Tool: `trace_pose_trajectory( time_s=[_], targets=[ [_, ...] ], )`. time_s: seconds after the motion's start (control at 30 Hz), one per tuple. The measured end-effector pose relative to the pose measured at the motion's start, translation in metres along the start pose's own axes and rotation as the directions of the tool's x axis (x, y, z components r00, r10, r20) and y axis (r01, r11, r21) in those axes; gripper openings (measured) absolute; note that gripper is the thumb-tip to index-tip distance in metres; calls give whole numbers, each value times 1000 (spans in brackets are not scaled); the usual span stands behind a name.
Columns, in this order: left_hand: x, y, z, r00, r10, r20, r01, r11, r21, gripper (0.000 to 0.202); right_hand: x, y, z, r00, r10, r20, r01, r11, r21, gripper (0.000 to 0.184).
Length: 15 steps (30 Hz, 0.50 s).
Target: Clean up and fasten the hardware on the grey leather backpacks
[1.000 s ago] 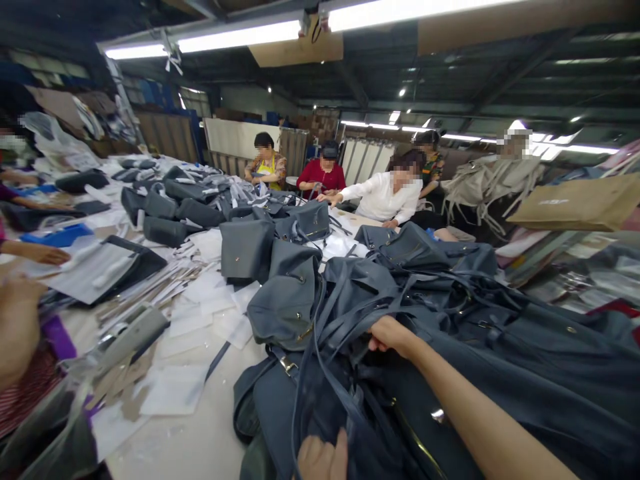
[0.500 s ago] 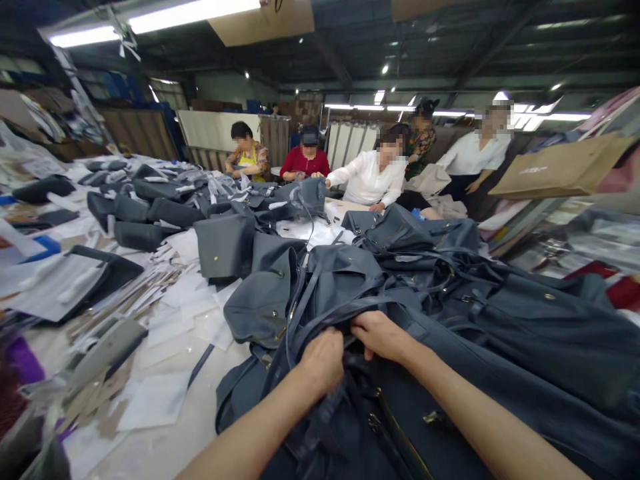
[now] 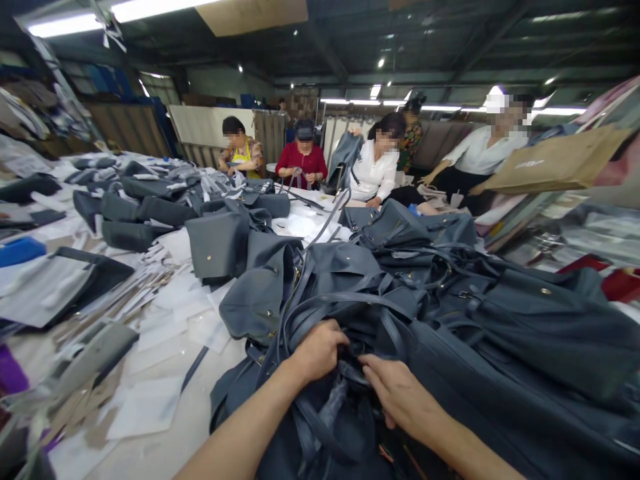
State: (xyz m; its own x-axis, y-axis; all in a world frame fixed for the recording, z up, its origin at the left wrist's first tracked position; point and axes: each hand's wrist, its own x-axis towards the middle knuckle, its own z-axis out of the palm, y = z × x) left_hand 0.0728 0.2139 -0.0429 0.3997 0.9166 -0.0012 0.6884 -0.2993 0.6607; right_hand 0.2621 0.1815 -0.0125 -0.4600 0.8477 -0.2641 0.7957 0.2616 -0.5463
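Observation:
In front of me is a dark blue-grey handbag [image 3: 350, 433], lying among other bags of the same kind. My left hand [image 3: 320, 350] has its fingers curled closed on the bag near its handles; the fingertips sink into the dark folds. Closed on the bag's edge from the other side is my right hand [image 3: 400, 393], its thumb and fingers pressed together. Between and below the hands shows a strap wrapped in clear film [image 3: 333, 403]. A long handle [image 3: 350, 298] arches just beyond them. What exactly each set of fingertips grips is partly hidden.
Piled bags [image 3: 540, 313] stretch to the right, and more bags [image 3: 215, 247] stand at the left. White paper sheets [image 3: 147, 403] and card strips cover the left tabletop. Several co-workers are across the table; one in white [image 3: 377, 167] holds up a bag [image 3: 345, 157].
My right hand has moved down and slightly right, away from the arching handle. My left hand has shifted a little. Across the table, the co-worker in white has raised a bag off the table.

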Motion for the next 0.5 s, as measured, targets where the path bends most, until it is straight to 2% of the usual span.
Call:
trace_pose_trajectory(
  time_s=[0.07, 0.17, 0.23, 0.3, 0.37, 0.43, 0.5],
  targets=[
    [-7, 2, 3, 994, 73, 77, -73, 997, 3, 40, -1, -3, 2, 994, 104, 26, -104, 995, -8, 36],
    [-11, -5, -1, 979, 126, 159, -125, 992, -18, 49, -11, -6, 16, 1000, 10, 21, -3, 958, -285, 32],
    [-10, -13, -8, 976, 126, 176, -120, 992, -44, 48, -17, -6, 23, 998, -56, 23, 60, 913, -404, 28],
    [-9, -20, -14, 984, 65, 165, -56, 997, -62, 42, -19, -2, 21, 999, -50, -19, 39, 918, -395, 20],
    [-10, -24, -14, 986, -43, 163, 54, 997, -63, 40, -16, 3, 9, 999, -13, -47, -2, 955, -296, 14],
    [-14, -24, -10, 971, -164, 174, 174, 984, -43, 36, -12, 7, -4, 999, -30, 13, 31, 985, -171, 17],
    [-20, -18, 0, 945, -284, 160, 291, 957, -17, 35, -10, 10, -8, 992, -105, 73, 112, 989, -101, 22]
  ],
)
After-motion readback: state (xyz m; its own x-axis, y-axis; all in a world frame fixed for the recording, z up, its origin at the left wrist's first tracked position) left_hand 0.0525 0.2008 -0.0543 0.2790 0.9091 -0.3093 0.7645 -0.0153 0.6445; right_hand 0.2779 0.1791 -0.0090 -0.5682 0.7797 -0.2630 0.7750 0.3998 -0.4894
